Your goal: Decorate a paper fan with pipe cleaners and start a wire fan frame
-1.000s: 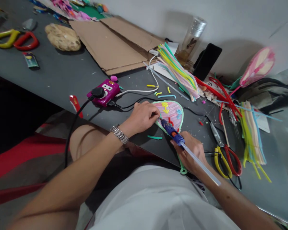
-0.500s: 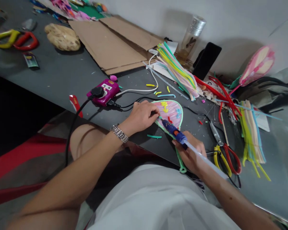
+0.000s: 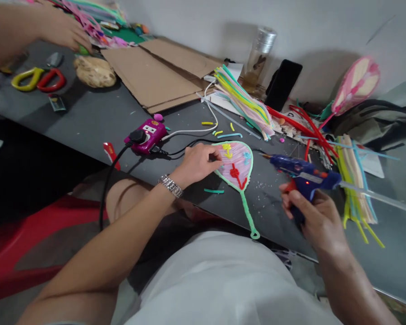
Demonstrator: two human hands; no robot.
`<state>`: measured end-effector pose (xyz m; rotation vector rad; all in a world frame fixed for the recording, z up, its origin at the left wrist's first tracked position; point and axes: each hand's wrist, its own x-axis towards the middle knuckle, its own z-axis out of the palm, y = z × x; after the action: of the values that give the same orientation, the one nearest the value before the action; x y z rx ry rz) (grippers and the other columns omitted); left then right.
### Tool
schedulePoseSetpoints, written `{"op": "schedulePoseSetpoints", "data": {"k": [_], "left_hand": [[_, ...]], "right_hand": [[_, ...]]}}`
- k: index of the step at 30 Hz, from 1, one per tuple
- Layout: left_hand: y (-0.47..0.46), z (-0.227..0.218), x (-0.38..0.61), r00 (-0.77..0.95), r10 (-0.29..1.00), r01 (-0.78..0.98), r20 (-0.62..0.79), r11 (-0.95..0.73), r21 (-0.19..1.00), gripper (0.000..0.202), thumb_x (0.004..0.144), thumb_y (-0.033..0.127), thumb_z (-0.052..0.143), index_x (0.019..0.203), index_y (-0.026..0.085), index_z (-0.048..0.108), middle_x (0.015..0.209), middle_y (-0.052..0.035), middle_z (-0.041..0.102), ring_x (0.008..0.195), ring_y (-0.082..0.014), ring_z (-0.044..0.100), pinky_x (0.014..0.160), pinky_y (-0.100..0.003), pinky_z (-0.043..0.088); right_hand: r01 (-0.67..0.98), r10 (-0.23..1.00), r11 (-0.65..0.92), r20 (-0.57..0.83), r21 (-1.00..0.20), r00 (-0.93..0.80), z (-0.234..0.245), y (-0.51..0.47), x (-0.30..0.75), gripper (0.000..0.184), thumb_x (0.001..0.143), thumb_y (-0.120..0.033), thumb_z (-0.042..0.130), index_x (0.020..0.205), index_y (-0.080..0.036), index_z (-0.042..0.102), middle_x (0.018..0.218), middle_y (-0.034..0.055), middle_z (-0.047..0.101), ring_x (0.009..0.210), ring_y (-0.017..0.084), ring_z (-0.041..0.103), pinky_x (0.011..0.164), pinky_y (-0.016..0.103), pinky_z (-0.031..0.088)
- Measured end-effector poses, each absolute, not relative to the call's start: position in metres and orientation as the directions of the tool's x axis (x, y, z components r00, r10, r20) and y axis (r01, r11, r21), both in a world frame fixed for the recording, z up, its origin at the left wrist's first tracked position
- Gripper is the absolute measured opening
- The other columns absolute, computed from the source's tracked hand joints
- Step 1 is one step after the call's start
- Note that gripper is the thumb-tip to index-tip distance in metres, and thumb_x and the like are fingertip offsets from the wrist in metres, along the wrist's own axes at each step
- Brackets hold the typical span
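So I'm holding the glue gun (image 3: pixel 301 170) up with the right hand (image 3: pixel 320 221), its fingers clamping round the grip, and the nozzle is pointing left, just clear of the fan (image 3: pixel 235 162). That fan is lying on the table (image 3: pixel 264 207), handle pointing toward the shirt (image 3: pixel 223 280). The left hand (image 3: pixel 199 162) is resting at its left edge, thumb and fingers bunching close, but honestly I can't tell if they're pinching anything. A green strip (image 3: pixel 214 191) is lying near the fan.
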<state>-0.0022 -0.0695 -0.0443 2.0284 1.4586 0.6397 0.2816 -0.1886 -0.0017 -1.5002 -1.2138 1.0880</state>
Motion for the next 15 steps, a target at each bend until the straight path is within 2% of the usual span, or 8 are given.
{"op": "schedulePoseSetpoints", "data": {"k": [3,7,9,11,13,14,15], "left_hand": [[-0.069,-0.044,-0.002,0.294,0.955,0.713,0.041,-0.248,0.655,0.011,0.084,0.031,0.068,0.081,0.023,0.074,0.096,-0.0045,0.080,0.098,-0.0281,0.068,0.094,-0.046,0.044],[-0.067,-0.045,-0.002,0.284,0.958,0.745,0.031,-0.241,0.621,0.013,0.083,0.033,0.067,0.083,0.023,0.075,0.099,-0.0055,0.080,0.099,-0.0288,0.068,0.093,-0.045,0.044],[-0.069,-0.044,-0.003,0.296,0.955,0.743,0.032,-0.251,0.620,0.016,0.081,0.036,0.066,0.083,0.023,0.075,0.100,-0.0062,0.081,0.098,-0.0290,0.068,0.091,-0.043,0.045],[-0.072,-0.043,-0.004,0.311,0.950,0.726,0.037,-0.263,0.635,0.020,0.081,0.040,0.064,0.084,0.024,0.074,0.101,-0.0061,0.080,0.097,-0.0287,0.067,0.087,-0.040,0.047],[-0.073,-0.044,-0.006,0.308,0.951,0.726,0.034,-0.258,0.638,0.019,0.083,0.043,0.062,0.086,0.027,0.073,0.101,-0.0018,0.080,0.093,-0.0266,0.066,0.084,-0.038,0.047],[-0.072,-0.045,-0.006,0.268,0.963,0.732,0.039,-0.230,0.642,0.017,0.081,0.044,0.062,0.082,0.030,0.072,0.096,0.0028,0.079,0.085,-0.0251,0.064,0.078,-0.037,0.046],[-0.071,-0.045,-0.005,0.241,0.970,0.732,0.030,-0.202,0.651,0.016,0.081,0.047,0.062,0.079,0.033,0.071,0.092,0.0081,0.078,0.082,-0.0243,0.063,0.077,-0.037,0.045]], "right_hand": [[-0.004,0.969,-0.067,-0.065,-0.998,0.238,0.018,-0.193,0.302,0.031,0.083,-0.049,0.082,0.098,-0.023,0.074,0.066,0.0024,0.057,0.054,0.014,0.049,0.046,0.031,0.031],[-0.027,0.862,0.056,0.035,-0.998,0.506,0.036,-0.196,0.357,0.018,0.084,-0.046,0.081,0.086,-0.032,0.070,0.073,0.0060,0.056,0.057,0.018,0.044,0.046,0.037,0.024],[-0.052,0.778,0.035,-0.005,-0.998,0.629,0.035,-0.200,0.392,0.023,0.079,-0.050,0.084,0.082,-0.033,0.069,0.072,0.0048,0.055,0.055,0.017,0.040,0.043,0.034,0.022],[-0.182,0.694,-0.026,-0.149,-0.983,0.705,0.028,-0.209,0.426,0.032,0.072,-0.049,0.089,0.077,-0.030,0.064,0.068,0.0009,0.052,0.051,0.013,0.040,0.040,0.028,0.021],[-0.189,0.615,-0.050,-0.179,-0.981,0.768,0.018,-0.221,0.457,0.031,0.079,-0.045,0.086,0.080,-0.024,0.063,0.070,-0.0008,0.054,0.051,0.011,0.047,0.039,0.023,0.028],[-0.172,0.585,-0.038,-0.162,-0.984,0.795,0.012,-0.227,0.471,0.027,0.086,-0.043,0.081,0.088,-0.021,0.066,0.077,0.0004,0.060,0.057,0.012,0.055,0.044,0.023,0.040],[-0.153,0.565,-0.022,-0.138,-0.988,0.813,0.006,-0.232,0.482,0.026,0.095,-0.041,0.074,0.104,-0.018,0.068,0.093,0.0037,0.067,0.072,0.014,0.064,0.058,0.027,0.055]]}}
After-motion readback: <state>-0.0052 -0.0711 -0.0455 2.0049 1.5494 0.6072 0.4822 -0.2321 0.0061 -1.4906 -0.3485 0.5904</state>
